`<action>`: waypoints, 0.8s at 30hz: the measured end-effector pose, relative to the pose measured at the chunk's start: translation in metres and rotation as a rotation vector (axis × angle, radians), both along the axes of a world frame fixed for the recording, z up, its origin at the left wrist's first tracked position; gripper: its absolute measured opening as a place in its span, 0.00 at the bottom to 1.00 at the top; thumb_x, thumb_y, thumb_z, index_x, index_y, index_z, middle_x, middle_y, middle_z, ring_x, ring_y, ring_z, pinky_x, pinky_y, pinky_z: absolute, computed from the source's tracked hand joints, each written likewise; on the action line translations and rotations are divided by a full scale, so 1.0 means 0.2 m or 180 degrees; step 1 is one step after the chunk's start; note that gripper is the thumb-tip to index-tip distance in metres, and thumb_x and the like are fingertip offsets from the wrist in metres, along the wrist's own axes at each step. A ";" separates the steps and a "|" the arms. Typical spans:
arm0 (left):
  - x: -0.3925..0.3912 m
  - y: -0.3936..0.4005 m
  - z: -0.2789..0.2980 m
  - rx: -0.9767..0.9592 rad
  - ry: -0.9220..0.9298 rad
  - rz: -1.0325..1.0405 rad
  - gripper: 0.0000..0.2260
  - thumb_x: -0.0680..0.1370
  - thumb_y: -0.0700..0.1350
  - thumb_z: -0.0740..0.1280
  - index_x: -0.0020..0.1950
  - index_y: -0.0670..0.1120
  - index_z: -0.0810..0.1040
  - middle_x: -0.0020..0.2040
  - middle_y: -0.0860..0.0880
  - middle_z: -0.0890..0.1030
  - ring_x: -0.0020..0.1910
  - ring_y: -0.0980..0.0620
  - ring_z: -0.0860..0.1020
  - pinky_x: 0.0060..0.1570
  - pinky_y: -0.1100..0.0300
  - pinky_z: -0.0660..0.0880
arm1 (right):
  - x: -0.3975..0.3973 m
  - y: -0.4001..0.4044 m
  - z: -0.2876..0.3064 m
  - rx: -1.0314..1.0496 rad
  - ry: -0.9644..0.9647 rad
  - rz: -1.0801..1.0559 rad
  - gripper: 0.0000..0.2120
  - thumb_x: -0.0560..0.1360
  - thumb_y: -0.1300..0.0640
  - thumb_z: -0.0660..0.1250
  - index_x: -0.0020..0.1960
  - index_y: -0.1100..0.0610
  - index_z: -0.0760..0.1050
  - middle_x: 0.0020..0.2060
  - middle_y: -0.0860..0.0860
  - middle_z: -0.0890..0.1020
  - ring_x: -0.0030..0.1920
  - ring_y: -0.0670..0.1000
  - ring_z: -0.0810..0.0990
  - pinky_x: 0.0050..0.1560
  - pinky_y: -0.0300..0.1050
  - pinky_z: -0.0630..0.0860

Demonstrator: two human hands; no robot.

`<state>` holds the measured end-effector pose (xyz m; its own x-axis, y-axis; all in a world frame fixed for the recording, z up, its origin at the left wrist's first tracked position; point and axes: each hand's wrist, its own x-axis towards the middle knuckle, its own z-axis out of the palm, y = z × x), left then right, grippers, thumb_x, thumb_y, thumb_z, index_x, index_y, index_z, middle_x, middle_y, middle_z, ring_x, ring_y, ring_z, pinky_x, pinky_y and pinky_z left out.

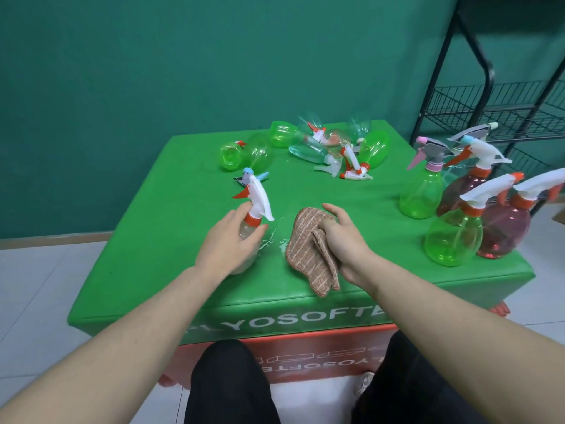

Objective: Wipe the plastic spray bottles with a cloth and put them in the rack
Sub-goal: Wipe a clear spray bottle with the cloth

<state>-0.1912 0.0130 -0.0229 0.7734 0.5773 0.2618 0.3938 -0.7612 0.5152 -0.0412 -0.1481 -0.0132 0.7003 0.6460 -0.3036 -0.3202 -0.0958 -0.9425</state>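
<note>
**Status: one clear bottle held, cloth held, rack at right**

Visibility limits. The clear spray bottle [249, 231] is largely covered by the left hand [232, 240]; only its neck, orange collar and white trigger head show. The left hand's fingers curl round the bottle body, which stands upright on the green padded block [382, 280]. The black wire rack [501, 111] is cut off by the right frame edge. The heap of lying bottles [321, 148] at the far side overlaps, so the count cannot be told.

Grip state. The right hand [345, 240] grips the folded brown striped cloth [308, 255], thumb extended, fingers curled into the folds. The cloth rests on the block just beside the held bottle.

Other items. A group of upright bottles [464, 209], green and pink, stands near the rack.

Legible writing. The block's front face reads "LYOSOFTE", with both ends obscured. The orange base [321, 356] below repeats similar lettering upside down.
</note>
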 end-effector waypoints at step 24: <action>0.01 0.06 -0.05 0.0127 0.0550 -0.0459 0.32 0.73 0.61 0.71 0.75 0.55 0.65 0.63 0.56 0.70 0.56 0.54 0.76 0.54 0.56 0.76 | 0.08 0.20 -0.03 0.0279 0.0666 -0.0098 0.15 0.79 0.60 0.68 0.62 0.67 0.78 0.51 0.62 0.85 0.50 0.60 0.85 0.57 0.64 0.81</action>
